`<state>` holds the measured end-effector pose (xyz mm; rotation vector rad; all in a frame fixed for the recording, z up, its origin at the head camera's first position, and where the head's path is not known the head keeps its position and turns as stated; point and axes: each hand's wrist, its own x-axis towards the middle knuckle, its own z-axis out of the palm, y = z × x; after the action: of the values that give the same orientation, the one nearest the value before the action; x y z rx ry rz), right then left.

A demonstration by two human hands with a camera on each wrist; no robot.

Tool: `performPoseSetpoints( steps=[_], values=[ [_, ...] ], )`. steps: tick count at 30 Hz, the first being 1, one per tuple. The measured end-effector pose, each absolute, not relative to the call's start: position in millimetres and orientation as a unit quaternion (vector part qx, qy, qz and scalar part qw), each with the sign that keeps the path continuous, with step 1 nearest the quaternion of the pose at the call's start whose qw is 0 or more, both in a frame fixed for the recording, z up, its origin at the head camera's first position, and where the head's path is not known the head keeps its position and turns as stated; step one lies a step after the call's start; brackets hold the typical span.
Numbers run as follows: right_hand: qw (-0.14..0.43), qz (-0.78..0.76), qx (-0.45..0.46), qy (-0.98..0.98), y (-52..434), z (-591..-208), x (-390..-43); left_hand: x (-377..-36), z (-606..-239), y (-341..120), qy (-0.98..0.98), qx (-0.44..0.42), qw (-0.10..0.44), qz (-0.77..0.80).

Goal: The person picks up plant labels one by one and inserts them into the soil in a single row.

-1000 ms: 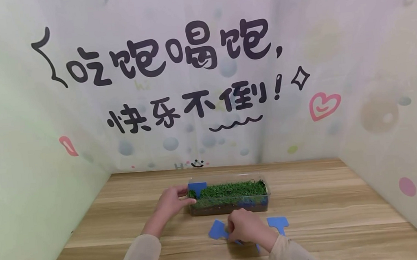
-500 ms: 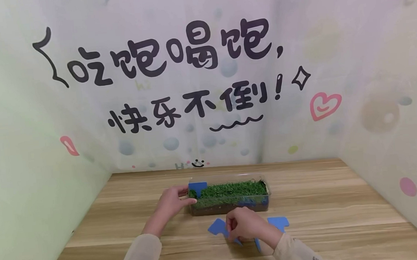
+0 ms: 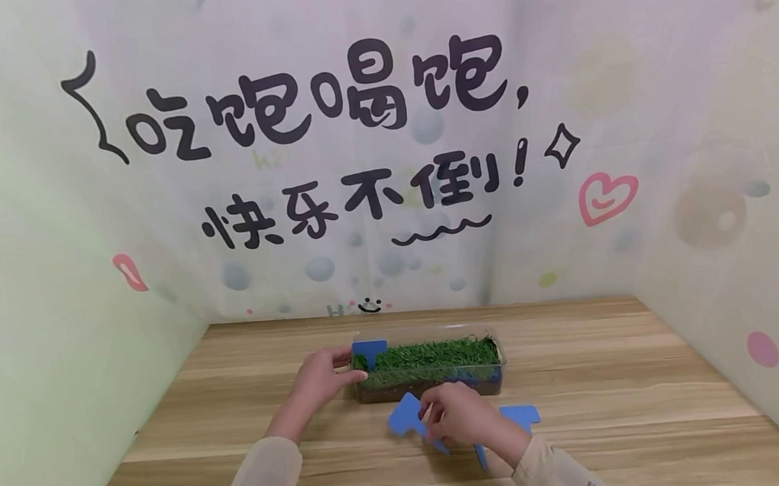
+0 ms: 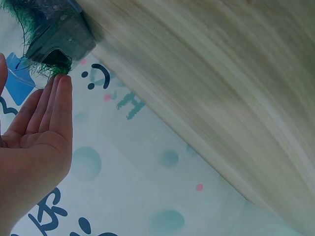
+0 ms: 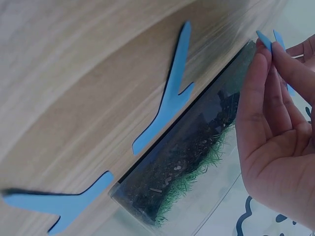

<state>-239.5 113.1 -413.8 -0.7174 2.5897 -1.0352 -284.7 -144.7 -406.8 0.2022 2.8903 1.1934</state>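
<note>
A clear plastic box (image 3: 428,387) holds dark soil with green grass (image 3: 433,355) on top. Inside its left end stands a blue T-shaped plant label (image 3: 370,349). My left hand (image 3: 316,381) holds that end, thumb at the front and fingers behind; in the left wrist view those fingers look nearly straight. In front of the box, my right hand (image 3: 459,416) pinches another blue plant label (image 3: 406,415) by its stem, between thumb and fingertips. Two more labels lie on the table to the right: one label (image 5: 165,105) and a second label (image 5: 64,201). My right forearm partly covers them in the head view.
A wooden tabletop (image 3: 251,406) runs under everything. White printed cloth (image 3: 364,275) with black lettering rises behind the box and along both sides.
The right hand's label has come up slightly from the tabletop, its broad head moving towards the box. My left hand and the box have stayed in place.
</note>
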Motion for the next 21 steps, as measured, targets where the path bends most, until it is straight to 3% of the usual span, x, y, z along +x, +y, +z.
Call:
performPoseSetpoints(
  steps=[8,21],
  values=[
    [0.086,-0.357,-0.267,0.891,112.3,-413.7,-242.3,-284.6,-406.1,-144.3,0.922,0.064,0.007,0.383],
    [0.071,-0.363,-0.251,0.895,110.7,-406.4,-244.0,-285.1,-407.5,-144.7,0.923,0.070,0.000,0.378]
  ],
)
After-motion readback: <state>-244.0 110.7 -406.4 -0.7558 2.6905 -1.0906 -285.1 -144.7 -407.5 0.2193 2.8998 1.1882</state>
